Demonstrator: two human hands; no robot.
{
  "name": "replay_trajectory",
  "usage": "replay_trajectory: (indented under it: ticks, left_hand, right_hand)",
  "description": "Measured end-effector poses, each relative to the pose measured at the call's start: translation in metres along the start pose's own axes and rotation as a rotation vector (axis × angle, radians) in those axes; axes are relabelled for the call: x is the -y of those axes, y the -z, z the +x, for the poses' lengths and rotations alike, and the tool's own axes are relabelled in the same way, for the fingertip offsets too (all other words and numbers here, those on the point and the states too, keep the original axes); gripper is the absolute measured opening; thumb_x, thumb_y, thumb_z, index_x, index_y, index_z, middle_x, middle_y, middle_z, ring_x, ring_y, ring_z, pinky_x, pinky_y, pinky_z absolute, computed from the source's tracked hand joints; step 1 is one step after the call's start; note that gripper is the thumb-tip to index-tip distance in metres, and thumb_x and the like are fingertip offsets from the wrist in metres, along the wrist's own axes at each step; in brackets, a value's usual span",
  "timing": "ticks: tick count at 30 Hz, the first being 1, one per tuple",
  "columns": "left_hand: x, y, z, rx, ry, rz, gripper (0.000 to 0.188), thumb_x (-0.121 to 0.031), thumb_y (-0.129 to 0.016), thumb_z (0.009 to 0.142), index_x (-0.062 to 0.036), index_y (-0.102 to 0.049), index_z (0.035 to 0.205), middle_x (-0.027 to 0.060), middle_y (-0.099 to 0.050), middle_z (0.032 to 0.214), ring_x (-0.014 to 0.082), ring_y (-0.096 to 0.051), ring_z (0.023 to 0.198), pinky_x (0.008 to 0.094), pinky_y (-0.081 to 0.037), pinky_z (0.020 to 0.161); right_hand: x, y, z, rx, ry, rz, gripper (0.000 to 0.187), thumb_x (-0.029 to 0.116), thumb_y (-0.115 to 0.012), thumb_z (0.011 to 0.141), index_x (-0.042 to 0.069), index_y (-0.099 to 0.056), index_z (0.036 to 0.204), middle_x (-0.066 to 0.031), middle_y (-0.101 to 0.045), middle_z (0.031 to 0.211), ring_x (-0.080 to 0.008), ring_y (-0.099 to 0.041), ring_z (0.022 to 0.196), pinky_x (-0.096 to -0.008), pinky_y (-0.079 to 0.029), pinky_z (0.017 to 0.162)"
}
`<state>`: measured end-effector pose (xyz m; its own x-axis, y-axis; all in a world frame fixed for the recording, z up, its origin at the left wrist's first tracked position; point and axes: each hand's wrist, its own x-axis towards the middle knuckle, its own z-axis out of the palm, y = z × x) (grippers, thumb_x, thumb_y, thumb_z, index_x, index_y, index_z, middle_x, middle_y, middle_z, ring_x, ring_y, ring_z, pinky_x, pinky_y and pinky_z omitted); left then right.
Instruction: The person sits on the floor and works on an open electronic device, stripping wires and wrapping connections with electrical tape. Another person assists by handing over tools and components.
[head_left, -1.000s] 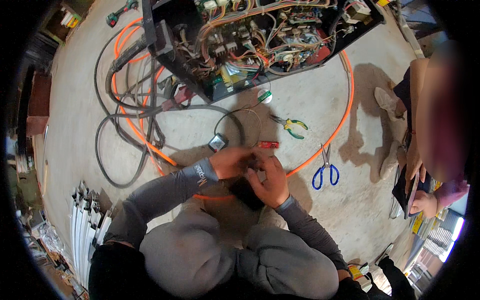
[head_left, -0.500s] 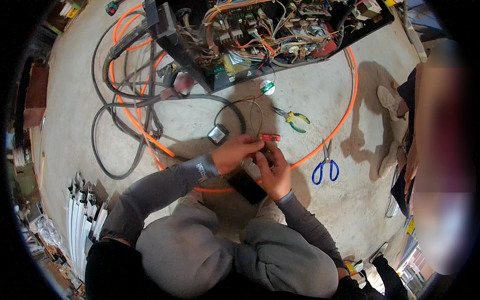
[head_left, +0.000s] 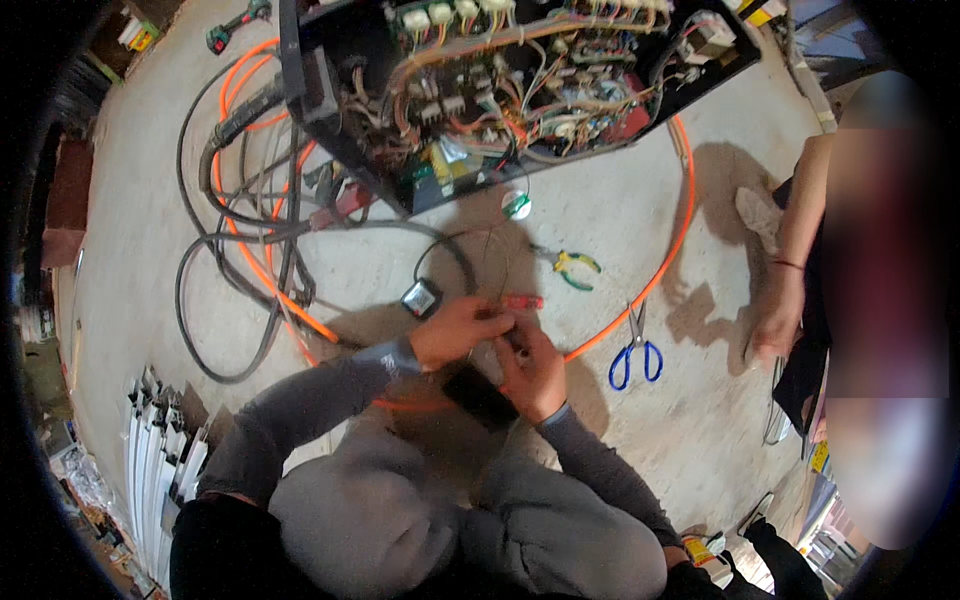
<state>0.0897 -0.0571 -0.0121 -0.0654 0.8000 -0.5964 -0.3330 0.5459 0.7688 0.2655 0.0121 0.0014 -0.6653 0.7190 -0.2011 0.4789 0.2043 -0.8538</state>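
Observation:
My left hand (head_left: 455, 332) and my right hand (head_left: 536, 374) meet over the floor in front of my knees. Both have their fingers closed in a pinch, fingertips close together. What lies between them is too small and hidden to make out. A thin wire (head_left: 487, 240) runs from the opened machine (head_left: 480, 185) down toward my fingertips. Just beyond them lies a small red object (head_left: 523, 302). Below my hands is a dark, flat, phone-like rectangle (head_left: 480, 396). A small black box with a pale label (head_left: 421, 298) sits left of my left hand.
Pliers with green-yellow handles (head_left: 577, 269) and blue-handled scissors (head_left: 636, 358) lie to the right. A white-and-green disc (head_left: 516, 205) rests near the machine. Orange hose (head_left: 684, 215) and black cables (head_left: 190, 310) loop around. A person's arm (head_left: 792, 270) is at the right.
The view has shifted, so the machine and floor items sit lower and slightly left. The other person's bare forearm now hangs down at the right. My hands stay pinched together.

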Motion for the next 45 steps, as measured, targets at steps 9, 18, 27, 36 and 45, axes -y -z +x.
replay_trajectory:
  ticks: [9, 18, 27, 36, 45]
  left_hand:
    - [0.019, 0.005, -0.012, 0.131, -0.176, -0.097, 0.041, -0.031, -0.063, 0.107, 0.0011, -0.068, 0.131, 0.0087, -0.073, 0.121, 0.017, -0.064, 0.114, 0.0347, -0.05, 0.103]
    - [0.022, -0.017, 0.008, 0.077, -0.189, -0.01, 0.031, -0.027, -0.065, 0.105, -0.0017, -0.073, 0.121, 0.0095, -0.072, 0.119, 0.0201, -0.065, 0.111, 0.0381, -0.052, 0.1]
    - [0.062, 0.038, 0.011, 0.22, -0.24, 0.348, 0.043, -0.021, -0.059, 0.105, -0.0011, -0.055, 0.143, 0.0178, -0.058, 0.142, 0.0334, -0.055, 0.131, 0.0466, -0.043, 0.111]
    - [0.098, 0.139, 0.047, 0.282, -0.328, 0.063, 0.053, -0.038, -0.045, 0.114, -0.0064, -0.044, 0.156, 0.016, -0.055, 0.145, 0.0261, -0.057, 0.127, 0.0429, -0.047, 0.112]
    - [0.052, 0.03, 0.032, 0.221, -0.155, 0.058, 0.049, -0.036, -0.047, 0.113, -0.0053, -0.048, 0.152, 0.0151, -0.058, 0.141, 0.026, -0.059, 0.126, 0.0412, -0.048, 0.107]
  right_hand:
    - [-0.015, -0.002, -0.006, 0.036, 0.085, -0.052, 0.039, 0.011, -0.076, 0.096, 0.004, -0.066, 0.133, -0.0111, -0.075, 0.111, -0.0154, -0.069, 0.091, -0.0331, -0.056, 0.081]
    - [-0.028, 0.003, -0.009, -0.1, 0.018, 0.282, 0.051, -0.004, -0.069, 0.096, 0.0, -0.053, 0.145, -0.0053, -0.066, 0.107, -0.0108, -0.062, 0.096, -0.027, -0.053, 0.089]
    - [-0.026, -0.033, 0.026, -0.343, -0.038, 0.464, 0.06, 0.02, -0.075, 0.091, 0.003, -0.049, 0.142, -0.0225, -0.064, 0.125, -0.0359, -0.065, 0.115, -0.0459, -0.053, 0.1]
    - [0.004, -0.075, 0.04, -0.62, -0.119, 0.417, 0.044, 0.01, -0.077, 0.081, 0.0, -0.059, 0.12, -0.0219, -0.07, 0.1, -0.0383, -0.07, 0.098, -0.0478, -0.055, 0.081]
    - [-0.003, -0.052, 0.032, -0.571, -0.081, 0.432, 0.041, 0.005, -0.073, 0.077, 0.002, -0.058, 0.116, -0.0189, -0.069, 0.096, -0.039, -0.07, 0.094, -0.0487, -0.053, 0.079]
